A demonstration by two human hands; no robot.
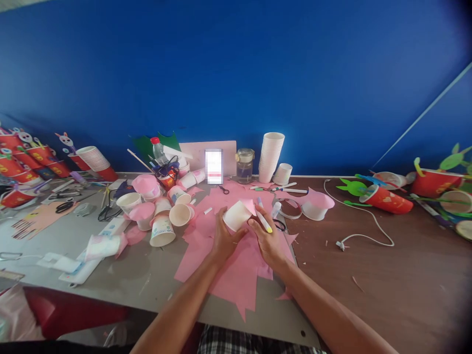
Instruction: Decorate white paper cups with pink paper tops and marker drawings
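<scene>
A white paper cup (pixel 238 216) lies tilted in my left hand (pixel 225 238), whose fingers wrap around its side. A bit of pink paper (pixel 249 206) shows at the cup's right end. My right hand (pixel 269 242) grips a white marker (pixel 263 220) with a yellow tip, close to the right of the cup. Cut pink paper (pixel 232 275) spreads over the table under both hands. Just right of the right hand lie black scissors (pixel 280 225), partly hidden.
Several paper cups, some with pink tops (pixel 142 212), crowd the left. Behind stand a phone (pixel 214 166), a glass jar (pixel 245 166) and a tall cup stack (pixel 271 156). A tape roll (pixel 290 208), a pink-topped cup (pixel 317 209), a white cable (pixel 372 216) and red cups (pixel 391 200) lie rightward.
</scene>
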